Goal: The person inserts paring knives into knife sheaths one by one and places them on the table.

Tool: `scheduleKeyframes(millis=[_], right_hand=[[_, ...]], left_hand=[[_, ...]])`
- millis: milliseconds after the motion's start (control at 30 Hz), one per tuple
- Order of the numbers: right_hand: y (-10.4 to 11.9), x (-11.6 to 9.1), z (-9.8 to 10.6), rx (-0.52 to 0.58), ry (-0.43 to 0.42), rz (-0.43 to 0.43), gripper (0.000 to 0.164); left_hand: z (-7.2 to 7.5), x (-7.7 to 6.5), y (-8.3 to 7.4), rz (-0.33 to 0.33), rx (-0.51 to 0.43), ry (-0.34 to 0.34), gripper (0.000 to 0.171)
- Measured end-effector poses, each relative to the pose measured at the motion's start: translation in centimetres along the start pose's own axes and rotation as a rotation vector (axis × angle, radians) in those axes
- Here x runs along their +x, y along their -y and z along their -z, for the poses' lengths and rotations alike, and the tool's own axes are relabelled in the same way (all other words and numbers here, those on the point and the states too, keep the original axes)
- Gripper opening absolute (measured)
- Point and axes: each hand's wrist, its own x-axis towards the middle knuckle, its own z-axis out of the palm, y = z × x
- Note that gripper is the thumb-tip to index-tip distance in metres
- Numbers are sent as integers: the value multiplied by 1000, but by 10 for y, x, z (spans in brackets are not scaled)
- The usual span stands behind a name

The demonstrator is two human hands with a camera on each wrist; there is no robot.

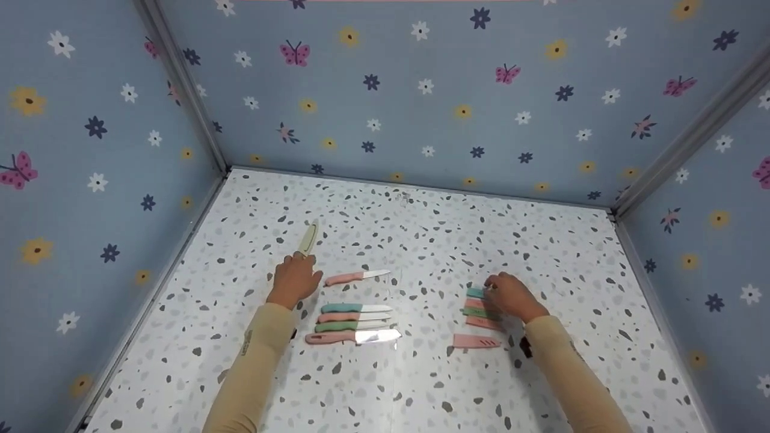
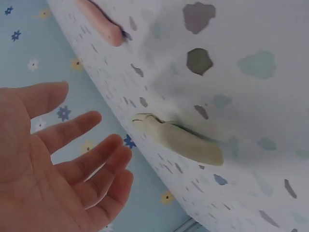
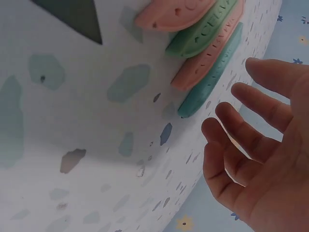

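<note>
Far wall (image 1: 397,60): pale blue, printed with white, yellow and dark-blue flowers (image 1: 480,18) and pink butterflies (image 1: 295,54).
Left wall (image 1: 72,207): same floral and butterfly print, reaching toward the near side.
Right wall (image 1: 731,337): matching blue pattern, only partly in view.
Left corner strip (image 1: 187,84): grey, where left and far walls meet.
Right corner strip (image 1: 698,131): grey too, at the opposite far corner.
Desk (image 1: 385,225): white, scattered with irregular dark, grey and pale-green flecks.
Light: a soft, bright sheen on the desk's near middle.
</note>
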Motion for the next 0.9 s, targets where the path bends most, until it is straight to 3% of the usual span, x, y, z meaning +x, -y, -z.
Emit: scheduleKeyframes(millis=[100, 233, 333, 600, 900], right_hand=[[-3, 3, -4, -4, 16, -2, 27], [-5, 6, -8, -13, 26, -3, 27], [-5, 7, -9, -5, 20, -16, 27], [-5, 8, -10, 4, 14, 1, 26], [-4, 11, -11, -11, 24, -39, 24]], left_hand=[[1, -6, -8, -96, 20, 12, 36], [0, -12, -15, -154, 8, 50, 37], [-1, -14, -19, -155, -6, 74, 37], [-4, -14, -19, -170, -5, 57, 31], [-1, -16, -25, -173, -49, 74, 32]])
